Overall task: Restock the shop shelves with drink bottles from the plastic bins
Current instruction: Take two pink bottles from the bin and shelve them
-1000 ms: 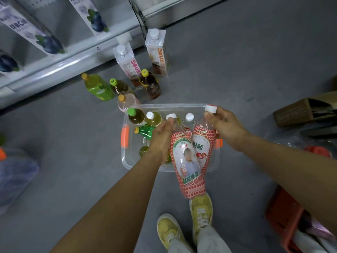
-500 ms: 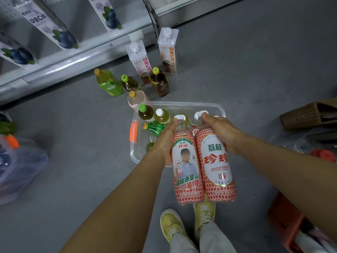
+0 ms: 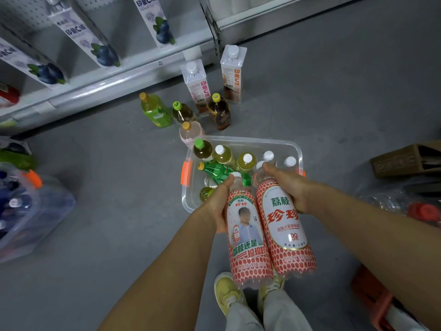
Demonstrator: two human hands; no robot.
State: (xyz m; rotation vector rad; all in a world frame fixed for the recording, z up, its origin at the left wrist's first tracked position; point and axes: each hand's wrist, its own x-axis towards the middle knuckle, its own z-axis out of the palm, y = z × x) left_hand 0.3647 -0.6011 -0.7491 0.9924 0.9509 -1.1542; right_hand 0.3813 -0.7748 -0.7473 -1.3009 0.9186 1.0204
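**Grey shop floor, two lychee bottles held up over the bin**

Grey concrete floor [image 3: 107, 187] runs up to a white shelf [image 3: 107, 80] where blueberry cartons [image 3: 95, 41] lean, printed "印象C" and a character too blurred to read. Above a clear plastic bin [image 3: 300, 149] with orange handles, the left hand [image 3: 218, 206] and right hand [image 3: 290, 191] each grip one bottle just below its white cap, fingers curled round the shoulder. The bottles hang side by side, touching, bases towards the yellow shoes [image 3: 226, 290].

Both are clear plastic with red-and-white honeycomb wrappers. The left bottle [image 3: 248, 237] shows a pictured person and "荔枝还是珍珍好". The right bottle [image 3: 284, 225] reads "荔枝" over large red "珍珍".

Green and yellow drinks remain in the bin. More bottles and two white floor cartons [image 3: 198, 84] stand between the bin and the shelf.

A second ago the right hand pinched its bottle by the cap and the pair hung tilted. Now it grips lower and both labels face the camera.
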